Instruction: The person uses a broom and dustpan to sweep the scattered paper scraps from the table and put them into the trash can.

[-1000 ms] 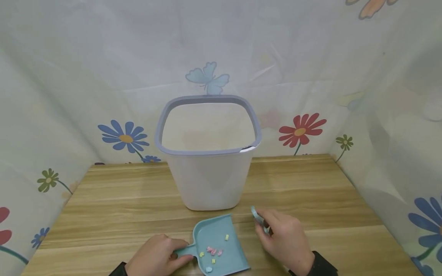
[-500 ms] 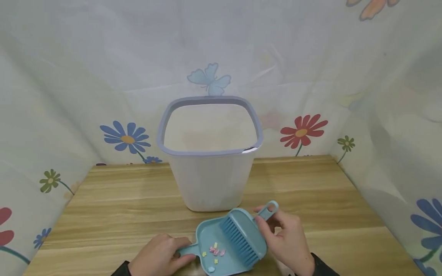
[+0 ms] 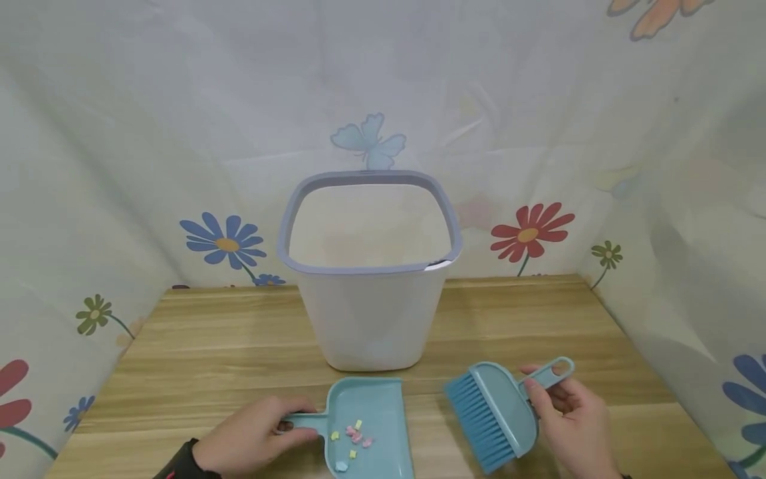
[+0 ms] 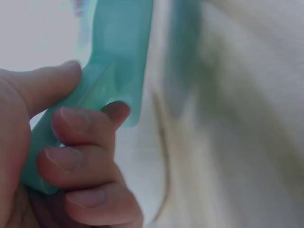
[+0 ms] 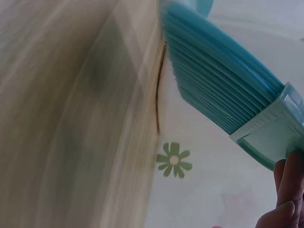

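Note:
A light-blue dustpan (image 3: 383, 426) sits low in the head view, its flat edge facing right. My left hand (image 3: 254, 429) grips its short handle (image 4: 52, 123), fingers curled beneath in the left wrist view. Several small pink, yellow and pale-blue scraps (image 3: 354, 436) lie in the pan. Right of the dustpan and apart from it, my right hand (image 3: 571, 419) holds a blue hand brush (image 3: 499, 409) by its looped handle. The bristles (image 5: 218, 71) point left toward the pan; in the right wrist view they stand out in front of the fingers (image 5: 289, 185).
A white bin (image 3: 371, 319) with a grey-blue rim stands behind the dustpan on the wooden table (image 3: 221, 346). Cloth printed with flowers and butterflies (image 3: 371, 140) hangs behind and along both sides.
The brush first shows edge-on, then over the pan with its bristles out, and now is off to the right of it. The dustpan has shifted slightly left and turned a little, still in my left hand.

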`<state>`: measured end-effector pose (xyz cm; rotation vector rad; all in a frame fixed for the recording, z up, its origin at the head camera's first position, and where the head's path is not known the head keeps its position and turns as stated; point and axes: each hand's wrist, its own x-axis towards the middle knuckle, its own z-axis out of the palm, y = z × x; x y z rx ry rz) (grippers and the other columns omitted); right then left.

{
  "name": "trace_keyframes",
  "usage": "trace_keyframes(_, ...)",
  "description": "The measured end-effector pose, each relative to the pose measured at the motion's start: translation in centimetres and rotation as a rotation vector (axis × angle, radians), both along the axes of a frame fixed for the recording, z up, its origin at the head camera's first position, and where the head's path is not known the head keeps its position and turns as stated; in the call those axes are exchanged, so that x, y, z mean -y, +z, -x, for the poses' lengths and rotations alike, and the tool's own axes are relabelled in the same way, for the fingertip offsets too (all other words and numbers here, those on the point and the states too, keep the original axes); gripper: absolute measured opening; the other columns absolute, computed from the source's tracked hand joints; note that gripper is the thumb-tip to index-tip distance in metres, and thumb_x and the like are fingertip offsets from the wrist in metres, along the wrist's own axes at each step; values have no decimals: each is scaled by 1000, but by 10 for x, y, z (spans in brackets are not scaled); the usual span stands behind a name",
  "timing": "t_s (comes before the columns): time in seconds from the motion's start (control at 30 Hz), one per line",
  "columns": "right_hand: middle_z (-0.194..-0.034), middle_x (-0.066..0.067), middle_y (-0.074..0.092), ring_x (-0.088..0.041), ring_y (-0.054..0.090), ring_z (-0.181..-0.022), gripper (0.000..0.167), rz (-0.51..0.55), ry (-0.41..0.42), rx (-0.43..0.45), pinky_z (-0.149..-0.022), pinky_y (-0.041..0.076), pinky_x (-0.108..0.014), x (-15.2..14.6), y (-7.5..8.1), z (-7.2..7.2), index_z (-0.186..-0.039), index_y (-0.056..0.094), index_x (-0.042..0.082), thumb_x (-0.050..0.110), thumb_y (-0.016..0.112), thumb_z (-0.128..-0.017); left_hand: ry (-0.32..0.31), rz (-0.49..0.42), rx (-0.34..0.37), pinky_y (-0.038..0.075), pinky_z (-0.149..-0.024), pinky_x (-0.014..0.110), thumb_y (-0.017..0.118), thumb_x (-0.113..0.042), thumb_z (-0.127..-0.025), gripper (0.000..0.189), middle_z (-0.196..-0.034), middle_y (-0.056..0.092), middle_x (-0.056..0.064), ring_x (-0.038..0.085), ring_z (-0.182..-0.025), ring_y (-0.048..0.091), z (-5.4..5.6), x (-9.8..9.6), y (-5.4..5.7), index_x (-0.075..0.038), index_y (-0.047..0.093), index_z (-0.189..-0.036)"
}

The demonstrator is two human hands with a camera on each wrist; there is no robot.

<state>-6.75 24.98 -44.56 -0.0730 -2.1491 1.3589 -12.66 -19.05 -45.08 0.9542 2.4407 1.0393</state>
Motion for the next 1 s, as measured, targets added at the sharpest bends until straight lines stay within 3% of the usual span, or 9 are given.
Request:
trace_keyframes(0.17,-84,24,71,3,70,-70,14,-2,-60,101,-58,56,-20,-10,-5,-2,-110,73,-3,0,70,-96,-77,-94,121,55,-77,23,58,-30,-107,23,-107,74,-7,1,-88,62,0,26,30,-23,70,-125)
trace_keyframes(0.3,-85,25,71,4,70,-69,17,-2,-78,151,-58,56,-21,-13,-7,-1,-112,74,-3,5,70,-98,-71,-144,146,57,-79,26,55,-16,-108,25,-113,74,-2,4,-94,64,-2,56,54,-18,69,-130)
trace_keyframes(0.47,-90,4,79,4,70,-71,16,-14,-84,184,-58,57,-22,-15,-9,0,-112,74,-1,6,70,-98,36,-154,37,59,-80,25,54,-3,-106,27,-118,73,-5,5,-101,68,-4,103,75,-7,67,-130)
trace_keyframes(0.6,-98,-14,79,3,70,-73,17,-20,-78,218,-60,58,-23,-17,-11,2,-114,74,0,7,69,-99,150,-111,-57,60,-78,25,54,2,-105,29,-118,73,-12,4,-101,70,-1,142,91,-4,67,-131)
trace_keyframes(0.7,-97,-11,80,3,70,-74,18,-27,-67,231,-60,58,-22,-18,-13,2,-115,73,-1,7,69,-99,223,-84,-173,58,-71,23,54,7,-103,34,-113,72,-15,4,-91,69,1,165,106,-9,68,-129)
trace_keyframes(0.77,-96,-9,80,2,70,-73,18,-32,-50,214,-60,57,-22,-19,-15,1,-114,73,-2,5,70,-98,246,-104,-211,57,-70,20,51,11,-103,40,-113,72,-15,0,-93,69,4,179,118,-14,69,-128)
trace_keyframes(0.9,-94,-7,80,1,70,-72,16,-45,-26,186,-59,57,-23,-20,-17,1,-112,73,-3,2,70,-97,251,-169,-285,57,-75,15,45,15,-103,48,-109,74,-11,-3,-99,71,15,189,145,-18,68,-128)
trace_keyframes(1.0,-94,-10,79,0,70,-72,15,-45,-30,190,-59,57,-23,-20,-18,0,-112,74,-1,2,69,-98,246,-194,-368,49,-60,11,41,15,-104,46,-82,66,-9,-6,-71,64,27,178,168,-15,68,-126)
